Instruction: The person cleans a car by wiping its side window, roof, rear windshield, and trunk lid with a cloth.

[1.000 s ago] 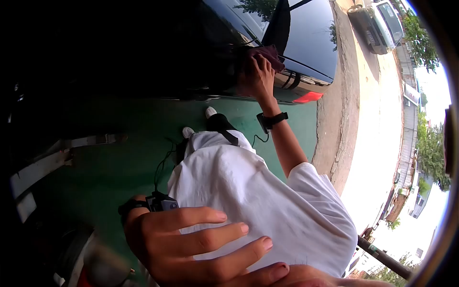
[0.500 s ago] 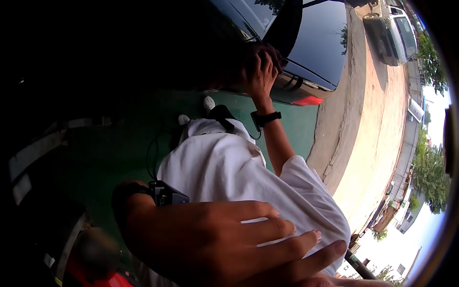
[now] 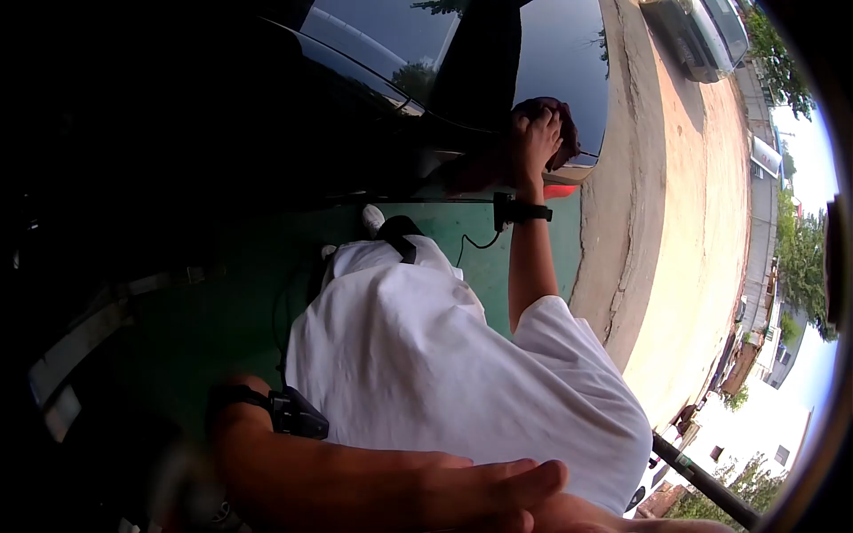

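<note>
My right hand presses a dark maroon cloth against the glossy dark body of a car. The fingers curl over the cloth, near the corner above the red tail light. A black band with a small device and a cable circles this wrist. My left hand is close to the camera, low in the view, seen nearly edge-on. Its fingers reach to the right and nothing shows in them. Another black wrist device sits on that arm.
Green floor lies beneath my white shoes, beside the car. Beyond it runs cracked concrete, with a parked silver vehicle. A dark pole stands at the lower right. The left side is deep in shadow.
My right hand and the cloth have moved right along the car, onto the panel over the tail light. My left hand has turned edge-on and sunk lower in view.
</note>
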`<state>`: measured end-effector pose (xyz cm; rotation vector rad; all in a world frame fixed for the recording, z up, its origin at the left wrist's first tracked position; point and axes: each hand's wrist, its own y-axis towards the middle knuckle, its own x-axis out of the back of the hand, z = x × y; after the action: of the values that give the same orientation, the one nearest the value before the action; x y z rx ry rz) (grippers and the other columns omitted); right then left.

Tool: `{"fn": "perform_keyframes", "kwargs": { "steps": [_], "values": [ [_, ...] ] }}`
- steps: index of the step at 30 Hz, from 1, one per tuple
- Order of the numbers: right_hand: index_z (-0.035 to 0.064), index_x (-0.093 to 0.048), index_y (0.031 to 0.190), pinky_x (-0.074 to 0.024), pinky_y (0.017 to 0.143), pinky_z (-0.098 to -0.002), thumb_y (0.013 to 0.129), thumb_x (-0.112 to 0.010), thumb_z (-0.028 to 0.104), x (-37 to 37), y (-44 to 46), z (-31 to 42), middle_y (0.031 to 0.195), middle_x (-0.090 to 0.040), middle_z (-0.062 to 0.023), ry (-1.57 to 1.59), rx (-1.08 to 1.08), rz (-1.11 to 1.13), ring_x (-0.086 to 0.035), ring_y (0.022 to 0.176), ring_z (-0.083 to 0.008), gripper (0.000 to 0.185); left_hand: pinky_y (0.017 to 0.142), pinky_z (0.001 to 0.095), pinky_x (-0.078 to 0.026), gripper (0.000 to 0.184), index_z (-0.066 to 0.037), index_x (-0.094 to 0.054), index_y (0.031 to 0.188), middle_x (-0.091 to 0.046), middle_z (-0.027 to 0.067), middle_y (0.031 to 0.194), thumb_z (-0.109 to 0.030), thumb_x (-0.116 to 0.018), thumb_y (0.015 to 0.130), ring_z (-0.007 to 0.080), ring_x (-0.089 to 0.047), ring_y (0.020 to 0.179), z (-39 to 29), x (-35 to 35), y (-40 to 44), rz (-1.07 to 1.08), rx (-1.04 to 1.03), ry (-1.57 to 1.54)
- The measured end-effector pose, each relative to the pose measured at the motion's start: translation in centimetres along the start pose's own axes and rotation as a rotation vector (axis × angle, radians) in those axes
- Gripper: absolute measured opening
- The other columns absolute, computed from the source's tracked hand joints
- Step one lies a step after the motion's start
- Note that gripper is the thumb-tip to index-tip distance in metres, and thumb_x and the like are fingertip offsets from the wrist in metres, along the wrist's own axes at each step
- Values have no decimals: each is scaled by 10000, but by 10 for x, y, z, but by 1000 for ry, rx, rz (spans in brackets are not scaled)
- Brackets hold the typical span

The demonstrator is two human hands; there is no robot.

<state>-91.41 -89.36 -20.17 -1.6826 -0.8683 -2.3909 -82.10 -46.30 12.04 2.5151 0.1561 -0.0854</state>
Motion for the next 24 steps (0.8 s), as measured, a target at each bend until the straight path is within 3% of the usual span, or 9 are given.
{"fn": "perform_keyframes", "kwargs": {
  "steps": [3,5,7,9,12,17,19,21,24],
  "values": [
    [40,-524,1339,-286,1147,-621,894,-593,235,9,-11,53,1504,-455,-218,202,256,7,-391,1425,-426,491,838,275,-609,530,92,-404,1445,-576,307,1362,-191,-575,1030,433,-659,1158,-5,40,14,374,11,514],
    [65,-560,1326,-264,1175,-584,895,-597,205,5,-21,85,1499,-475,-190,332,384,9,-394,1433,-393,454,868,339,-549,162,-269,-721,1096,-727,-9,1131,-301,-710,938,180,-697,1029,12,57,6,402,-15,-117],
    [72,-579,1313,-264,1178,-576,852,-644,169,6,-28,109,1499,-483,-170,435,464,67,-392,1442,-385,475,973,428,-531,181,-222,-723,1125,-684,79,1246,-250,-690,949,281,-641,1174,40,79,2,144,-59,-162],
    [83,-598,1298,-275,1184,-545,848,-637,151,14,-26,119,1490,-499,-154,443,476,69,-405,1441,-362,457,1073,509,-469,341,-50,-589,1314,-565,200,1401,-107,-536,983,409,-558,1281,68,116,-1,-153,53,261],
    [111,-631,1273,-319,1177,-483,848,-639,149,28,-17,115,1453,-545,-99,443,571,151,-460,1411,-295,427,1188,471,-348,403,-28,-503,1410,-467,165,1530,-139,-521,1023,310,-425,1439,118,157,-4,-563,343,984],
    [92,-633,1289,-388,1122,-483,887,-643,151,19,35,27,1448,-556,-113,287,363,26,-514,1348,-328,406,1212,579,-246,908,-174,-164,1623,-67,205,1685,-486,-677,942,404,-137,1546,184,179,-10,-692,746,1261],
    [86,-611,1313,-439,1052,-468,877,-664,170,23,57,-21,1429,-558,-120,191,341,-34,-547,1280,-358,448,1198,621,-236,1100,-181,-48,1637,96,234,1674,-515,-758,865,445,-13,1545,199,175,-18,-565,800,1327],
    [88,-589,1337,-482,993,-475,879,-671,195,24,72,-67,1426,-546,-123,76,160,33,-559,1248,-383,478,1200,626,-220,1149,-176,-32,1637,121,259,1663,-490,-795,837,472,17,1537,215,175,-21,-562,747,1456],
    [173,-572,1377,-493,971,-509,908,-632,286,-15,95,-152,1428,-530,-127,-91,302,-92,-545,1254,-393,485,1206,627,-191,1182,-169,-29,1638,108,292,1653,-465,-821,813,498,10,1529,229,180,-25,-579,605,1532]
  ]
}}
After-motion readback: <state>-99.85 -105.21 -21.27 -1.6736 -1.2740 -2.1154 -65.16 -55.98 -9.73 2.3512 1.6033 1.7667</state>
